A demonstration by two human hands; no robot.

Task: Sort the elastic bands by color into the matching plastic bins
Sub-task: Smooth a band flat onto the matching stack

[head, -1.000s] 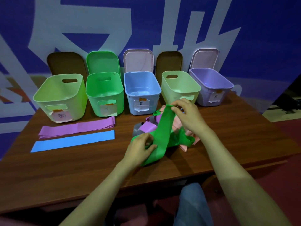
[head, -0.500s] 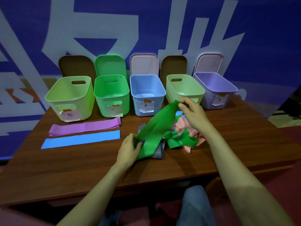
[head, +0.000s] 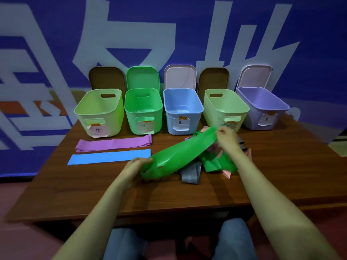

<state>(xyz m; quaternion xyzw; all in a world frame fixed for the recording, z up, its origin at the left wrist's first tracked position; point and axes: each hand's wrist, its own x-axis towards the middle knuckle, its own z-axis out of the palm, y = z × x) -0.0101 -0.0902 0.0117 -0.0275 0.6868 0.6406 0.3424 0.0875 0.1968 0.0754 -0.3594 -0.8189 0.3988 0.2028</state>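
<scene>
The left grip (head: 136,166) pinches the near end of a green elastic band (head: 180,152), fingers curled round it, low over the desk (head: 281,166). The right grip (head: 228,137) pinches the far end, raised before the right-hand pale-green bin (head: 225,107). The band stretches between them above a heap of green, grey and pink bands (head: 212,163). A purple band (head: 114,144) and a blue band (head: 109,156) lie flat, side by side, at left. The green bin (head: 143,111) stands second from left.
</scene>
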